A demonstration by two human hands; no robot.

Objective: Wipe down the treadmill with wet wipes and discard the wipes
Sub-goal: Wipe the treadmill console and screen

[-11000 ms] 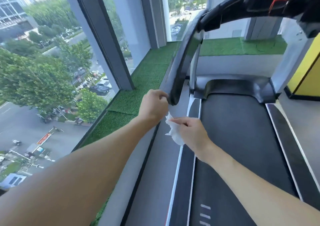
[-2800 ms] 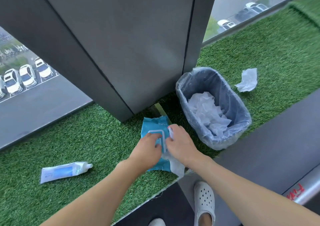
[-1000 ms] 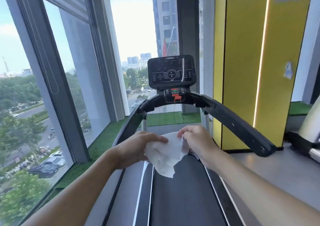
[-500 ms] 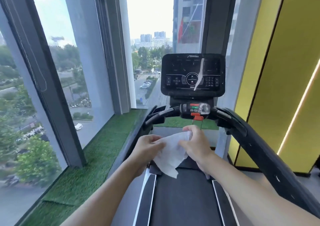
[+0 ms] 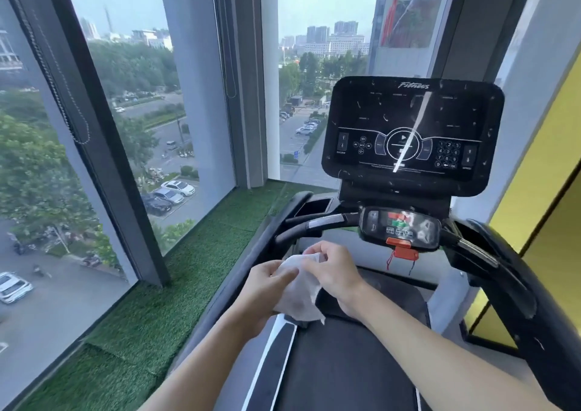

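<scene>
View from a head camera, looking forward and down along a treadmill [image 5: 345,366] that stands beside tall windows. 2 bare forearms reach in from the bottom of the frame and meet in the middle, above the front end of the black running belt.

Both hands hold 1 white wet wipe [image 5: 298,299] between them. The left hand [image 5: 264,289] has its thumb and curled fingers pinching the wipe's left side. The right hand [image 5: 336,277] pinches the wipe's upper right edge with fingertips and thumb. The wipe is crumpled at the top and hangs loosely below the hands, its lower corner over the belt's front edge. It is in the air, below the handlebar [image 5: 317,223] and not touching the console.

Straight ahead and above the hands is a large dark screen [image 5: 412,134] with the word "Fitness" along its top and a bright streak of reflected light across it. Under it sits a small control panel [image 5: 399,226] with a red safety clip [image 5: 404,250] hanging from its lower edge. A thick black side rail [image 5: 515,288] curves down on the right.

To the left, a strip of green artificial grass [image 5: 176,300] runs along the window [image 5: 141,112], through which trees, parked cars and distant buildings show far below. A yellow wall [image 5: 550,222] stands on the right.
</scene>
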